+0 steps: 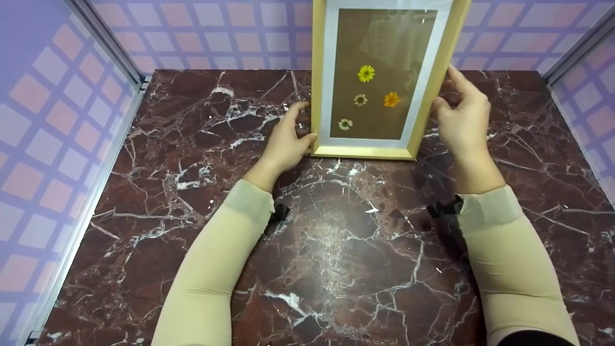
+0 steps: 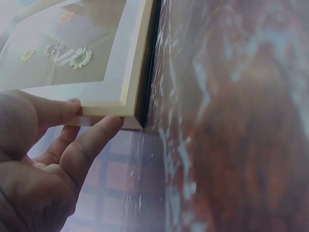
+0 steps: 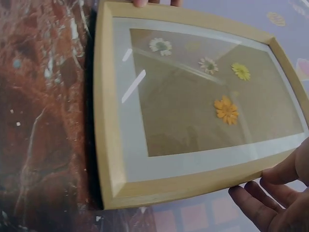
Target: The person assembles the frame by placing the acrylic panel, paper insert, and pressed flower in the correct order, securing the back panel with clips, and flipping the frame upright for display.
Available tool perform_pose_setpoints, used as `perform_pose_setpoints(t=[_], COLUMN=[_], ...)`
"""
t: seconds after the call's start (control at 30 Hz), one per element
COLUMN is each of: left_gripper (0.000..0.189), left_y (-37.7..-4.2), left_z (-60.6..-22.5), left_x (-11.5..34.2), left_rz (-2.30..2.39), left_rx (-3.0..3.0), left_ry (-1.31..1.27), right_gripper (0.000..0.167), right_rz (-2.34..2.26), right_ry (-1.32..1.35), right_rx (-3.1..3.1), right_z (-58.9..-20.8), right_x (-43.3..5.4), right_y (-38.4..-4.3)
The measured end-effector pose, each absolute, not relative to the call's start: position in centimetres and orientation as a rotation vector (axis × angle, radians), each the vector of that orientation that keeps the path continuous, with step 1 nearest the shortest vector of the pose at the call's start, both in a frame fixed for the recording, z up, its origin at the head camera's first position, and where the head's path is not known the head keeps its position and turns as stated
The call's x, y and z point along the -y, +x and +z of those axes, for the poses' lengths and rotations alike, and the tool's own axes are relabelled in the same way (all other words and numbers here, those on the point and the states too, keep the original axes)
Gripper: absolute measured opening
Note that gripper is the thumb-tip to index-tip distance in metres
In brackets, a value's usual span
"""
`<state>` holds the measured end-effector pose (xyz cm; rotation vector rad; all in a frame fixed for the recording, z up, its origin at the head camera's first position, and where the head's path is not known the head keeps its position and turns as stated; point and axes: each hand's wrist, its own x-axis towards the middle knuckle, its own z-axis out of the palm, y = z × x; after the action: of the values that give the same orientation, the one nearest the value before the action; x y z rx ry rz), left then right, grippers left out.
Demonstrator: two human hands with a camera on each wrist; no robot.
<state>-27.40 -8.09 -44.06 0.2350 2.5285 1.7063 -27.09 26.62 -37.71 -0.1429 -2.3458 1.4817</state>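
A light wooden picture frame (image 1: 363, 152) stands roughly upright at the back of the table, its glass front toward me. Behind the glass, a white mat surrounds a brown backing with pressed flowers: a yellow one (image 1: 366, 73), an orange one (image 1: 391, 99) and two white ones, the lower (image 1: 345, 124) near a corner. My left hand (image 1: 288, 137) pinches the frame's left side near the bottom corner, thumb in front. Higher up, my right hand (image 1: 463, 117) grips the right side between thumb and fingers. Whether the bottom edge touches the tabletop, I cannot tell.
Dark red marble-patterned tabletop (image 1: 331, 250) spreads below the forearms. A checked pink and white wall (image 1: 216, 36) rises close behind the frame, with side panels at left (image 1: 48, 144) and right (image 1: 593, 115).
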Motion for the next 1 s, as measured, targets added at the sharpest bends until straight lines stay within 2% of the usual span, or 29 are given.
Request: perform_pose_setpoints(t=[0.53,1.0], left_gripper=[0.079,0.075], left_y=[-27.9,-27.7], left_z=[-44.3,-44.9], left_x=[7.9,7.7], left_rz=[1.717,1.621], left_rx=[-2.563,-2.663], left_ry=[0.171,0.293], right_gripper=[0.071,0.071], right_rz=[1.396,1.368], right_ry=[-0.103,-0.092], right_rx=[2.403,2.335], right_z=[-38.7,-40.2], right_x=[-26.4,-27.2], right_y=[-27.6,-27.1])
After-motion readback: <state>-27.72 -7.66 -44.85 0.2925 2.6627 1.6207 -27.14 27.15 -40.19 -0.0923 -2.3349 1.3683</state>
